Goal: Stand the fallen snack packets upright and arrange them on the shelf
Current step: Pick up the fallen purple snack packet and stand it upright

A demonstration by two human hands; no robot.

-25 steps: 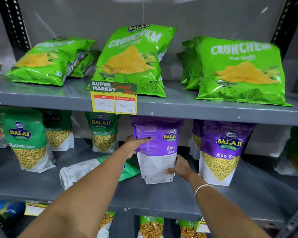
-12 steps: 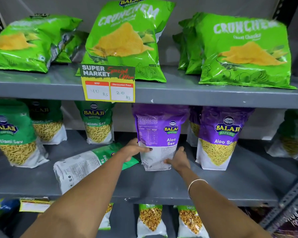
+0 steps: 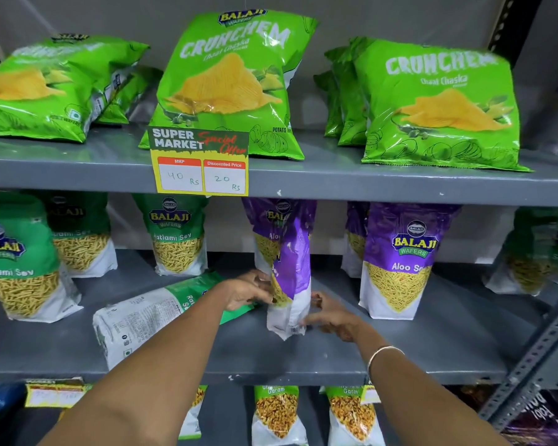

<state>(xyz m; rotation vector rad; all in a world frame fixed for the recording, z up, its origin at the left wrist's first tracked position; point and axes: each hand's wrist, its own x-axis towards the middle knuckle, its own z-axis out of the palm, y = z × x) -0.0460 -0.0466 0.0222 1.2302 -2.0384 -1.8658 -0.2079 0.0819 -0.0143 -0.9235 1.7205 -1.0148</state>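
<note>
A purple Aloo Sev packet [image 3: 292,272] stands upright on the middle shelf [image 3: 400,349], turned edge-on to me. My left hand [image 3: 247,289] grips its left side and my right hand [image 3: 331,313] holds its lower right corner. Just left of it a green Ratlami Sev packet [image 3: 149,317] lies flat on its face, partly under my left forearm. Another purple Aloo Sev packet [image 3: 400,262] stands upright to the right, with one more behind it.
Green Ratlami Sev packets [image 3: 178,233] stand along the left of the middle shelf. Crunchem chip bags [image 3: 438,104] sit on the top shelf, one at far left [image 3: 45,88] lying tilted. A price tag [image 3: 200,162] hangs from the top shelf edge. A slotted steel upright [image 3: 535,358] stands at right.
The purple packet in my hands has turned from showing its back to edge-on. Both hands slid lower on it. The camera has moved closer to the shelf.
</note>
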